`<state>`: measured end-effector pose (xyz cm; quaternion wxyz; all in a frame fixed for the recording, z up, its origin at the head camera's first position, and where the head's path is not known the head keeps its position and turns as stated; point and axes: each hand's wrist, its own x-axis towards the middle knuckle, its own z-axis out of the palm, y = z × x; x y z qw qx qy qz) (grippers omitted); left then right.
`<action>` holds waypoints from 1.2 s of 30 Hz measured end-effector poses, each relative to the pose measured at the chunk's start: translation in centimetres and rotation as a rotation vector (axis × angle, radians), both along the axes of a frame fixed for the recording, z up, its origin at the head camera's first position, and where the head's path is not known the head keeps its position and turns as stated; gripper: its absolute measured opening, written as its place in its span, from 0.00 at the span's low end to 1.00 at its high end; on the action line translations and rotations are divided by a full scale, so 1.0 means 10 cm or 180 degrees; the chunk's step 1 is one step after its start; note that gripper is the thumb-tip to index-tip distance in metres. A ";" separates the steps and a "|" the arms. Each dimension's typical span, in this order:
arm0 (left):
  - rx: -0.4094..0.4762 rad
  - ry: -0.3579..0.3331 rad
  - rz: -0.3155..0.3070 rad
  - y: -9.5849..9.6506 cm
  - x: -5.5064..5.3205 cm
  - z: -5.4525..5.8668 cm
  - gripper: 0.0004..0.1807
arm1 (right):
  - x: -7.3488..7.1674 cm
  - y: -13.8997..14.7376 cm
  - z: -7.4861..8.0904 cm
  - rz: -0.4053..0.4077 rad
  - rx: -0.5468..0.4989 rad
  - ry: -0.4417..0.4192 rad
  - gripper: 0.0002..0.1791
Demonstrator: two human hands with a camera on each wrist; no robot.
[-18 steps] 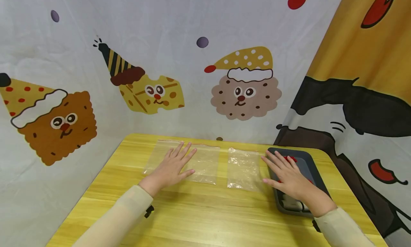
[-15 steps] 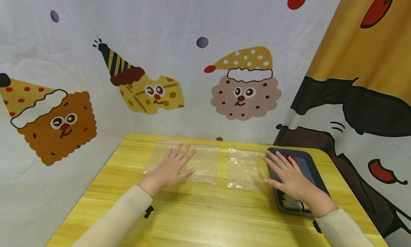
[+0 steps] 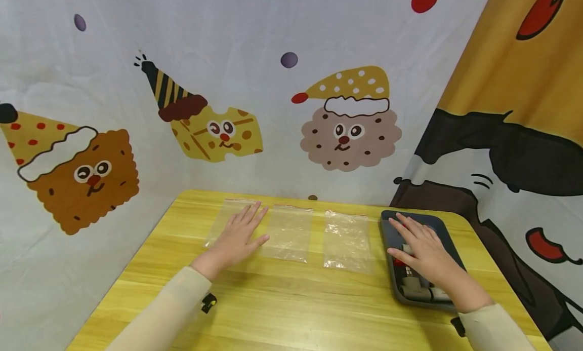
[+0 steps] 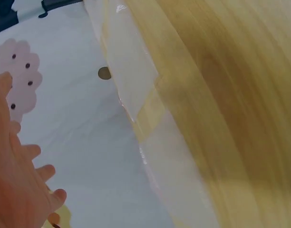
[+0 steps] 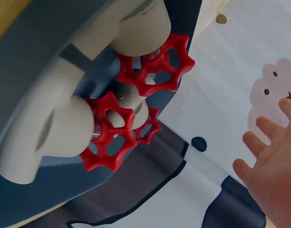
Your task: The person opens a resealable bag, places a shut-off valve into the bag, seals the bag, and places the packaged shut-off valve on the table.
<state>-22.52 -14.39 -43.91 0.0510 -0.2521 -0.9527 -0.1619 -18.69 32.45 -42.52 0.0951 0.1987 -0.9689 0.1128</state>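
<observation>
Three transparent zip bags lie flat in a row on the table: a left bag (image 3: 220, 223), a middle bag (image 3: 290, 234) and a right bag (image 3: 347, 243). My left hand (image 3: 231, 243) is spread over the left bag, covering part of it; whether it touches the plastic I cannot tell. Over the dark grey tray (image 3: 441, 223) my right hand (image 3: 427, 255) hovers with fingers extended, holding nothing. Inside that tray are off-white pipe valves (image 5: 69, 126) with red handwheels (image 5: 109, 132); in the head view the hand hides some of them.
The yellow wood-grain table (image 3: 291, 310) extends in front of the bags. Behind it hangs a white cloth backdrop (image 3: 255, 47) with cartoon prints, and a patterned curtain (image 3: 510, 153) borders the right side.
My right hand has shifted slightly right over the tray, uncovering more of the valves. The left hand has drawn a little left, off the middle bag. The bags stay put.
</observation>
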 end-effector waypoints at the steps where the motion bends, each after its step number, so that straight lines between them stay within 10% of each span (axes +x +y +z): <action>1: 0.0071 -0.0004 0.0051 -0.02 -0.01 -0.01 0.40 | 0.00 0.02 0.00 -0.0053 -0.0012 0.0036 0.43; 8: 0.0494 0.0030 0.0523 -0.19 -0.11 -0.12 0.40 | 0.01 0.24 0.03 -0.0470 -0.0130 0.0058 0.42; 21: 0.0911 -0.0572 0.1497 -0.62 -0.17 -0.29 0.40 | 0.07 0.69 -0.07 -0.1341 -0.0475 -0.0437 0.43; 36: 0.0775 -0.0860 0.1639 -0.71 -0.17 -0.39 0.41 | 0.13 1.10 -0.27 -0.1986 -0.0492 -0.1704 0.42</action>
